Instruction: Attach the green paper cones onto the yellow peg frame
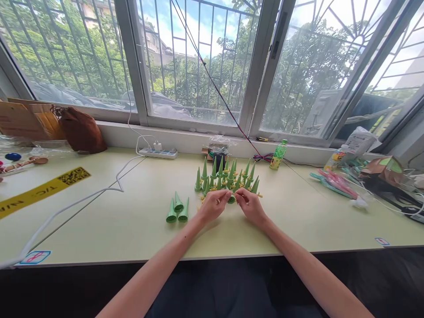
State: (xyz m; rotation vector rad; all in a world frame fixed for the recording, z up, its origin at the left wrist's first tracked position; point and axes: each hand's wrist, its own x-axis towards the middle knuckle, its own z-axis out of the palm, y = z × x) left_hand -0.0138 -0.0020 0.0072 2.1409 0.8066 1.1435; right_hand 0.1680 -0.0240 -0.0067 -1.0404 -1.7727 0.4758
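Note:
My left hand (214, 205) is closed, its fingertips pinched at the edge of a green plastic cone (231, 200) whose open round base faces me. On the other side of that cone, my right hand (251, 206) is also closed in a pinch; what sits between its fingertips is too small to make out. Just beyond both hands stand several green cones (204, 168) in a cluster, with small yellow pieces (260, 195) among them. Three more cones (179, 204) lie together left of my left hand, open bases toward me.
A white power strip (159, 153) with a cable crosses the left side. Behind the cones is a small opened box (218, 151). A green bottle (278, 155) stands at the back right, near plastic bags (334, 183). A brown pouch (81, 131) sits far left.

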